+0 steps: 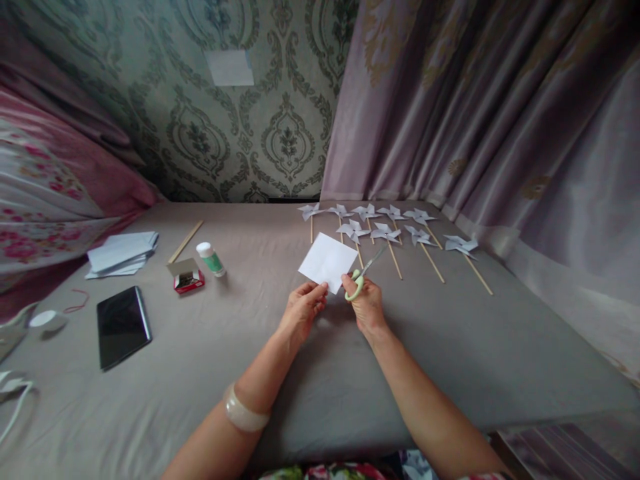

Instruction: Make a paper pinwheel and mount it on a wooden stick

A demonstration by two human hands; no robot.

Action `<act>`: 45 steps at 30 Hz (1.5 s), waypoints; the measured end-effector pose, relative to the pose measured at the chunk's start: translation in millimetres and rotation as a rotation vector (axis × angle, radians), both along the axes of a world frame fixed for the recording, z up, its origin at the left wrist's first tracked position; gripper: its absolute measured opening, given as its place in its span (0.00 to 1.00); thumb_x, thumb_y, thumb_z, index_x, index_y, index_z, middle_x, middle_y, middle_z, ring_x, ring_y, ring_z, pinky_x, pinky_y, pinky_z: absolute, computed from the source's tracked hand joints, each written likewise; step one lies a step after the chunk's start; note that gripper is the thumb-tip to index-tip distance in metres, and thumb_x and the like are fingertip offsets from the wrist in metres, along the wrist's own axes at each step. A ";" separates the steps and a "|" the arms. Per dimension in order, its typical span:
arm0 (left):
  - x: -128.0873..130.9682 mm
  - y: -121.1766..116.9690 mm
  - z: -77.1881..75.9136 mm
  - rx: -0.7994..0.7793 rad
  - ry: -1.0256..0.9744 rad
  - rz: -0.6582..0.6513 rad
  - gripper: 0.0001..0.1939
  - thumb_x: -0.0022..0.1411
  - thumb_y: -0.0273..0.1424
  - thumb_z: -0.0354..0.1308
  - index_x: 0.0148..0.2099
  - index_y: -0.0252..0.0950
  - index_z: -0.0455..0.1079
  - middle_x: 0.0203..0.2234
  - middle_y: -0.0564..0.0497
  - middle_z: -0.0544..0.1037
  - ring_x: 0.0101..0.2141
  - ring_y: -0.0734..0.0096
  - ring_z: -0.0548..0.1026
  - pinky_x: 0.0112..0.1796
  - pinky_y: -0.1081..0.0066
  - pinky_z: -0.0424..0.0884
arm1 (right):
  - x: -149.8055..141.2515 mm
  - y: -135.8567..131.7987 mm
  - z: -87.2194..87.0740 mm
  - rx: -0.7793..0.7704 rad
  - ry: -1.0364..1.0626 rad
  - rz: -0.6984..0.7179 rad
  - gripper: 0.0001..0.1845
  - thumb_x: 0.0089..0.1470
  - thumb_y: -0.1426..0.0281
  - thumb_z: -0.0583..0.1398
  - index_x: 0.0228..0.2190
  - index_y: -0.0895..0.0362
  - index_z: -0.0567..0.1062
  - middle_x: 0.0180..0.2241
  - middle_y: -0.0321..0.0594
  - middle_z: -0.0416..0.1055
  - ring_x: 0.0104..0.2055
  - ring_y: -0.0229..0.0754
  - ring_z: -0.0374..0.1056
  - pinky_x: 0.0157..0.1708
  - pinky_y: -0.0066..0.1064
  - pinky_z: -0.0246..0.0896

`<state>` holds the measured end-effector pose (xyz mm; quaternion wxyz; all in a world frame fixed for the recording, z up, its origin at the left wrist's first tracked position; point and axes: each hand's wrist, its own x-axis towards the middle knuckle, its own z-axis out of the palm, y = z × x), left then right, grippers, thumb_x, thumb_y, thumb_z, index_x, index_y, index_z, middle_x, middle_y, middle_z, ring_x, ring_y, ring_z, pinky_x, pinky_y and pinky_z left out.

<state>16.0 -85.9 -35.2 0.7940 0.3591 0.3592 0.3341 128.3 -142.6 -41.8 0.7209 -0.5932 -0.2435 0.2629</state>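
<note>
A square sheet of white paper is held up in front of me, one corner toward my body. My left hand pinches its lower edge between thumb and fingers. In my right hand is a pair of scissors with pale green handles, the blades pointing up and away to the right. My right thumb is close to the paper's right lower edge; whether it presses on the sheet I cannot tell. Beyond the paper lie several white paper pinwheels on wooden sticks, in two rough rows.
On the left are a stack of white paper, a wooden stick, a glue stick, an opened small red box, a dark tablet, a white round cap-like thing and a white cable. A grey cloth covers the surface.
</note>
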 end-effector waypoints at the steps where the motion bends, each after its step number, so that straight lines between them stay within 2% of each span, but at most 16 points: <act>1: -0.3 0.0 0.0 0.008 0.002 0.002 0.18 0.36 0.36 0.73 0.23 0.32 0.69 0.20 0.53 0.71 0.21 0.81 0.66 0.22 0.79 0.61 | 0.0 -0.3 0.0 0.002 -0.001 0.004 0.20 0.38 0.55 0.66 0.20 0.57 0.66 0.18 0.28 0.59 0.20 0.30 0.50 0.21 0.25 0.49; 6: -3.7 3.5 1.2 0.053 0.020 -0.002 0.17 0.37 0.37 0.73 0.21 0.33 0.68 0.16 0.55 0.68 0.18 0.83 0.62 0.20 0.78 0.56 | 1.4 -1.3 0.7 0.002 -0.023 0.018 0.19 0.38 0.55 0.66 0.21 0.57 0.68 0.18 0.29 0.60 0.21 0.31 0.51 0.22 0.26 0.49; 11: -5.3 5.3 3.4 0.022 -0.010 -0.035 0.18 0.34 0.35 0.73 0.22 0.33 0.68 0.17 0.55 0.68 0.19 0.82 0.62 0.21 0.79 0.57 | 4.1 -2.4 3.3 -0.013 -0.053 0.052 0.20 0.38 0.54 0.66 0.21 0.58 0.69 0.18 0.29 0.60 0.20 0.31 0.50 0.21 0.26 0.48; 15: -6.8 8.8 2.4 0.056 -0.023 0.028 0.17 0.36 0.35 0.73 0.22 0.33 0.68 0.18 0.54 0.70 0.20 0.82 0.64 0.22 0.78 0.58 | 6.9 -5.7 7.7 -0.074 -0.068 0.119 0.23 0.38 0.50 0.66 0.20 0.58 0.70 0.17 0.30 0.61 0.19 0.31 0.50 0.20 0.26 0.46; 21: -14.0 22.0 6.8 0.049 -0.094 0.230 0.17 0.36 0.35 0.72 0.23 0.33 0.68 0.19 0.55 0.70 0.22 0.80 0.67 0.26 0.77 0.60 | 3.7 -14.6 10.5 -0.343 -0.153 0.502 0.32 0.46 0.41 0.57 0.24 0.60 0.72 0.20 0.35 0.66 0.19 0.31 0.53 0.19 0.26 0.45; 24: -17.9 26.2 11.2 -0.003 -0.146 0.288 0.18 0.34 0.34 0.73 0.24 0.33 0.68 0.20 0.54 0.72 0.24 0.78 0.71 0.27 0.77 0.62 | -2.2 -17.5 7.6 -0.411 -0.302 0.673 0.33 0.46 0.40 0.56 0.24 0.60 0.71 0.20 0.33 0.64 0.20 0.31 0.52 0.20 0.26 0.45; 26: -19.6 26.7 13.3 -0.030 -0.174 0.297 0.19 0.33 0.33 0.73 0.24 0.33 0.67 0.20 0.54 0.73 0.25 0.78 0.72 0.27 0.77 0.63 | -5.4 -18.3 4.8 -0.439 -0.375 0.727 0.32 0.47 0.40 0.56 0.24 0.59 0.70 0.19 0.32 0.62 0.21 0.32 0.53 0.20 0.26 0.45; 31: -20.0 23.8 15.3 -0.037 -0.182 0.266 0.17 0.36 0.32 0.73 0.25 0.33 0.67 0.21 0.54 0.73 0.25 0.78 0.72 0.27 0.77 0.65 | -8.1 -18.8 3.4 -0.454 -0.412 0.744 0.31 0.48 0.42 0.56 0.20 0.58 0.66 0.18 0.32 0.58 0.21 0.31 0.51 0.20 0.25 0.45; 37: -18.4 21.2 14.9 -0.014 -0.143 0.253 0.16 0.38 0.32 0.72 0.25 0.32 0.69 0.20 0.52 0.74 0.25 0.78 0.72 0.27 0.77 0.64 | -10.1 -19.9 11.2 -0.445 -0.361 0.750 0.32 0.47 0.41 0.57 0.19 0.59 0.68 0.18 0.35 0.63 0.20 0.32 0.55 0.20 0.25 0.49; 45: -18.4 18.0 15.0 0.010 -0.148 0.226 0.15 0.40 0.33 0.71 0.27 0.32 0.69 0.23 0.49 0.77 0.28 0.73 0.76 0.29 0.76 0.67 | -13.6 -19.3 15.9 -0.446 -0.353 0.702 0.34 0.42 0.37 0.57 0.17 0.59 0.69 0.17 0.36 0.63 0.20 0.33 0.55 0.19 0.26 0.50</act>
